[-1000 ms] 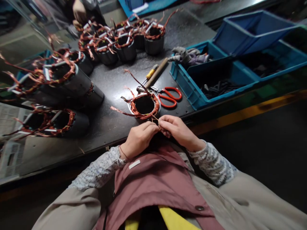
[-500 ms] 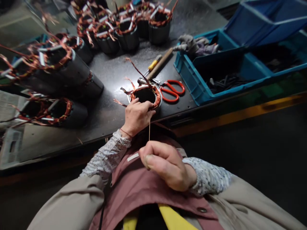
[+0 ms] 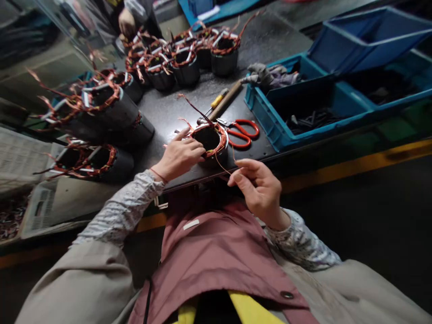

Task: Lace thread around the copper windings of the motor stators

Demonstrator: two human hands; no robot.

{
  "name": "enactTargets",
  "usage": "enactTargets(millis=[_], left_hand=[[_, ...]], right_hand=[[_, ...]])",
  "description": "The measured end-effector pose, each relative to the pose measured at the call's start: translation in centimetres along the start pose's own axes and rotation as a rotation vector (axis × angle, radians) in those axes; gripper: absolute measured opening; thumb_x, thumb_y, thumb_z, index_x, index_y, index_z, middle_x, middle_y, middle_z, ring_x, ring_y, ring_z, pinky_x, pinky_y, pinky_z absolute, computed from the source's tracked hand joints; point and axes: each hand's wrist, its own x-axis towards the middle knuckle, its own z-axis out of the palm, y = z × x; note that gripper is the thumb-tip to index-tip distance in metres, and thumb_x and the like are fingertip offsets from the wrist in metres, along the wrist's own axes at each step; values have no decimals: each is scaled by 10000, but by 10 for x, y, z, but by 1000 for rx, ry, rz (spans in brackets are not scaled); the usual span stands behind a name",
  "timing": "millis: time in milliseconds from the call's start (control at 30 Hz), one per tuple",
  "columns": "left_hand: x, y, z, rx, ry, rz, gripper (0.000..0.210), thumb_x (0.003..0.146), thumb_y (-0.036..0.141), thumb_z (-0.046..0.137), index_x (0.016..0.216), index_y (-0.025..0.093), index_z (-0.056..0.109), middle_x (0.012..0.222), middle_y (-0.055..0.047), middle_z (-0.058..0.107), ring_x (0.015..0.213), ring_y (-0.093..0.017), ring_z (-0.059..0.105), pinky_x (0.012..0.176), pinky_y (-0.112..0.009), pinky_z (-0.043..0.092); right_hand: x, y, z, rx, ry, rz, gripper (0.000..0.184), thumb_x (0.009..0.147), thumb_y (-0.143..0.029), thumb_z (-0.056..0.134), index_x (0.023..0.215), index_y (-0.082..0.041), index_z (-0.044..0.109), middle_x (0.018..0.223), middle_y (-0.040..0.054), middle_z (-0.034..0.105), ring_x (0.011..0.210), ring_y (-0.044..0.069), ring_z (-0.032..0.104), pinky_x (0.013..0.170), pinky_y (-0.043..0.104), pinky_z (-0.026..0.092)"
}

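A motor stator [image 3: 220, 158], a dark cylinder with a ring of copper windings and a white edge, stands near the bench's front edge. My left hand [image 3: 180, 155] grips its left side, with fingers over the rim. A thin tan cord [image 3: 221, 165] runs from the front of the windings to my right hand [image 3: 259, 186]. My right thumb and fingers are closed on the cord, to the right and in front of the stator. Part of the cord loops up above the fingertips. Red-handled scissors [image 3: 243, 134] lie right of the stator.
Behind the stator lie a hammer [image 3: 226, 100] and a yellow-handled tool [image 3: 219, 98]. Several wound stators [image 3: 187, 72] stand at the back, more [image 3: 114, 112] at left. Blue bins [image 3: 270, 121] with dark parts line the right. Another person's hand [image 3: 127, 22] is at the back.
My right hand has moved up and right, away from my body, and the taut cord has gone slack and curved. My left hand has shifted left along the stator rim. The view has shifted.
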Motion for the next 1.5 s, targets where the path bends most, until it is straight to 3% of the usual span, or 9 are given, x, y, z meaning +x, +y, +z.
enactTargets(millis=[67, 200, 400, 500, 567, 733, 900, 1100, 1500], left_hand=[[3, 9, 6, 3, 43, -26, 152, 905, 314, 571, 908, 219, 689, 958, -31, 741, 909, -210, 674, 1081, -480, 380], [6, 25, 14, -37, 112, -110, 212, 909, 362, 574, 941, 190, 693, 954, -71, 743, 870, -218, 669, 949, -417, 462], [-3, 17, 21, -157, 115, -59, 244, 926, 325, 551, 1076, 172, 669, 1109, -84, 723, 1112, -224, 646, 1047, -405, 428], [-5, 16, 23, -181, 182, -83, 226, 933, 333, 547, 1032, 184, 686, 1068, -66, 740, 1107, -209, 656, 1061, -394, 422], [-4, 17, 21, -197, 156, -106, 216, 916, 344, 572, 1017, 196, 691, 1057, -61, 743, 1061, -205, 673, 1045, -391, 430], [1, 19, 15, -208, 64, -131, 205, 903, 326, 569, 1018, 202, 684, 1040, -58, 741, 1045, -207, 670, 1038, -391, 428], [0, 20, 17, -194, 109, -159, 195, 889, 316, 588, 1025, 219, 689, 1026, -37, 747, 1011, -209, 679, 1078, -418, 389], [1, 29, 24, -145, 171, -151, 175, 888, 329, 603, 983, 222, 704, 941, -25, 759, 902, -200, 690, 1053, -410, 395], [6, 38, 24, -140, 178, -172, 164, 867, 282, 633, 996, 197, 690, 938, -37, 756, 890, -214, 696, 1011, -409, 431]], right_hand=[[0, 11, 3, -155, -2, -56, 249, 935, -264, 572, 1166, -184, 618, 757, 15, 725, 676, 143, 683, 665, 257, 533], [-1, 26, 1, -391, -113, -80, 251, 977, -302, 498, 926, -166, 703, 650, 7, 701, 549, 115, 638, 568, 211, 467], [4, 25, 0, -820, -251, -117, 470, 1005, -328, 386, 676, -151, 670, 567, 44, 658, 490, 120, 571, 503, 277, 269], [10, 23, 7, -1025, -323, -40, 452, 962, -304, 430, 594, -155, 645, 535, 73, 657, 463, 138, 556, 492, 301, 192], [14, 20, 11, -1101, -409, 28, 417, 944, -287, 443, 619, -153, 668, 567, 92, 683, 476, 154, 573, 490, 301, 162], [19, 14, 17, -1122, -560, 100, 414, 942, -279, 427, 656, -155, 700, 622, 110, 708, 539, 176, 611, 501, 296, 149], [18, 12, 22, -1121, -476, 108, 418, 939, -253, 420, 639, -158, 695, 618, 106, 708, 510, 159, 593, 498, 292, 155], [8, 13, 18, -1111, -325, -4, 431, 922, -248, 432, 557, -145, 636, 511, 92, 652, 430, 131, 515, 487, 285, 158], [9, 23, 14, -1151, -410, 28, 414, 938, -247, 398, 652, -135, 676, 590, 115, 689, 502, 155, 586, 500, 298, 153]])
